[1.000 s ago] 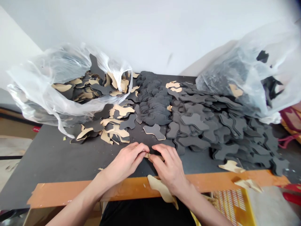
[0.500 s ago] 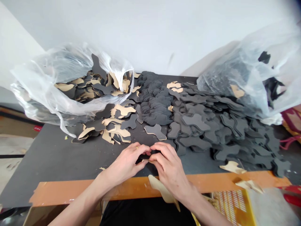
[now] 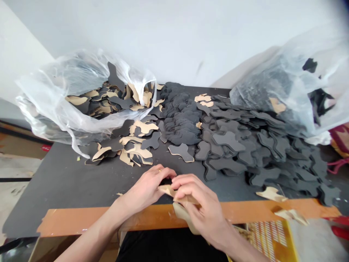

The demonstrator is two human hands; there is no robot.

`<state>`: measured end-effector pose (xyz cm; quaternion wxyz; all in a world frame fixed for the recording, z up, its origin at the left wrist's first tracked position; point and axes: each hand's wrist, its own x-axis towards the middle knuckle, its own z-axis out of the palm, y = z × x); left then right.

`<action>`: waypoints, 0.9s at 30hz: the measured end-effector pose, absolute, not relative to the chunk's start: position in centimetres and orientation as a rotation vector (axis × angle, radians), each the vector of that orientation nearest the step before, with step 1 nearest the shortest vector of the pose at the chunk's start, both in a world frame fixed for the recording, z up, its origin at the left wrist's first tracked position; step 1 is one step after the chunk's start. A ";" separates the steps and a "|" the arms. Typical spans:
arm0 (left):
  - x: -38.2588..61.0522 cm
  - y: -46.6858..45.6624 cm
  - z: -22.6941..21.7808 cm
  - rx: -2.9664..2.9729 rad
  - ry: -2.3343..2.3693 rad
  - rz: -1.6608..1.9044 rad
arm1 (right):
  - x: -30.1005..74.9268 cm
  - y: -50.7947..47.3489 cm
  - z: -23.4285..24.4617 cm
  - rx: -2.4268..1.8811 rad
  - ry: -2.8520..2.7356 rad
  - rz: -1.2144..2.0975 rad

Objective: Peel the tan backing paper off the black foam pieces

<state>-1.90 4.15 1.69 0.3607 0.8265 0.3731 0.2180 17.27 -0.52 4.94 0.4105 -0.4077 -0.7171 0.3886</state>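
The held sheet (image 3: 167,189) is tan, the pieces (image 3: 228,141) dark grey, the tape (image 3: 81,220) orange.

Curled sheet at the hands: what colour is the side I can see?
Tan; the curled sheet shows best in the head view.

Tan paper (image 3: 167,189) now more exposed, right hand (image 3: 201,204) shifted toward the body
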 end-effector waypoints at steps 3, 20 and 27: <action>-2.2 4.1 1.5 2.115 0.964 0.544 | 18.9 -1.3 5.7 -0.999 -1.556 1.199; -2.6 4.3 0.6 2.238 0.838 0.532 | 21.2 -2.0 -0.5 -1.310 -2.157 0.412; -2.5 4.3 0.6 2.245 0.843 0.535 | 21.2 -1.7 -0.4 -1.252 -2.194 0.254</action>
